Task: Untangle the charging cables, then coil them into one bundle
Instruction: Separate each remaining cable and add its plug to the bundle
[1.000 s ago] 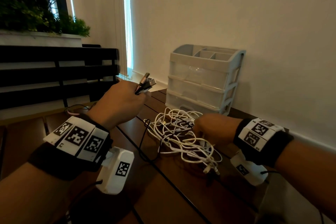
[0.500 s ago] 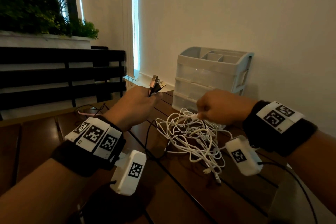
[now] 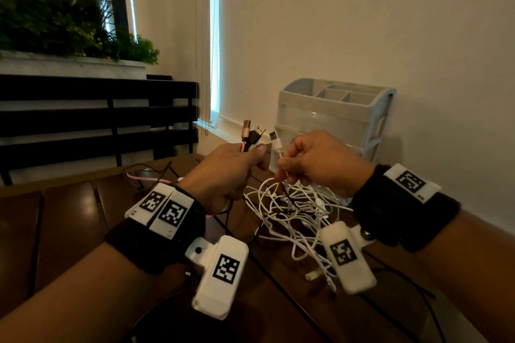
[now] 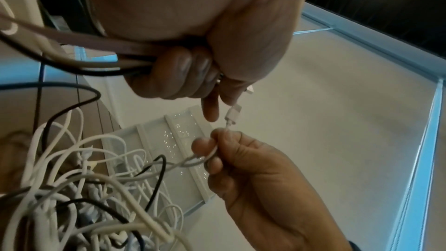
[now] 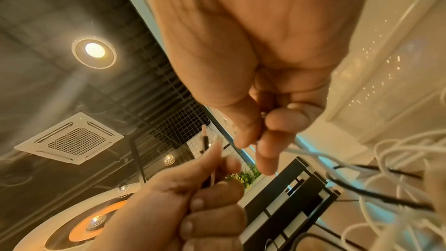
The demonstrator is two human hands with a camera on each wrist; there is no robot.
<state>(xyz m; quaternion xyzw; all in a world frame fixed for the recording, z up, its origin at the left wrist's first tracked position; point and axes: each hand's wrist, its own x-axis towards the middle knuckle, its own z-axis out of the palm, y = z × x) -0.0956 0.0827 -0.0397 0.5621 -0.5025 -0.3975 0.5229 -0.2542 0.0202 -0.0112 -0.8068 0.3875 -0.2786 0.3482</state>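
While most of the white cable tangle [image 3: 292, 211] still lies knotted on the table [image 3: 69, 220] in front of the drawer organiser [image 3: 331, 120], sorting has only begun and coiling is yet to come. Left of the organiser, the left hand [image 3: 228, 172] clamps several plug ends [image 3: 250, 133], pointing upward. Beside it, the right hand [image 3: 315, 161] pinches one white USB plug [image 3: 276, 142], upright, its cord trailing down into the tangle.

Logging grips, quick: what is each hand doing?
Left hand: grips gathered cable ends.
Right hand: pinches a white cable below its plug.
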